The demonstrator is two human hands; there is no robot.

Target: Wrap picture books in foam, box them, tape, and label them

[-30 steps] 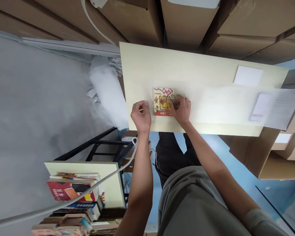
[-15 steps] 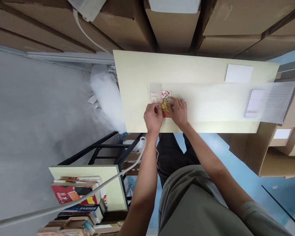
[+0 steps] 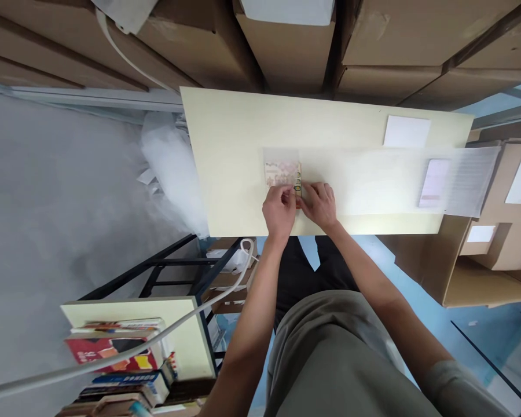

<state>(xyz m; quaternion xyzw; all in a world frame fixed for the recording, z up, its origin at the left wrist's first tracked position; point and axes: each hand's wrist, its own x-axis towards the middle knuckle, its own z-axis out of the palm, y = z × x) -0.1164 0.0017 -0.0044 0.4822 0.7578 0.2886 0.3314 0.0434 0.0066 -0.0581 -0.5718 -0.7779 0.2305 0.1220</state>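
Observation:
A small printed booklet lies on a long translucent packing sheet. The sheet's left end is folded over most of the booklet, whose colours show pale through it. Only a narrow strip at the booklet's right side is bare. My left hand has thumb and forefinger pinched on the folded sheet at the booklet's lower part. On the right, my right hand rests on the sheet with fingers apart, its thumb reaching to the booklet's lower right edge.
Under the sheet's right part lies a pale card-like item. A white rectangle sits near the back of the cream table. Cardboard boxes line the back; an open carton stands at right. Books are at lower left.
The folded sheet end now covers more of the booklet, reaching further right. My left hand has moved right with it, and my right hand has slid lower on the booklet's edge.

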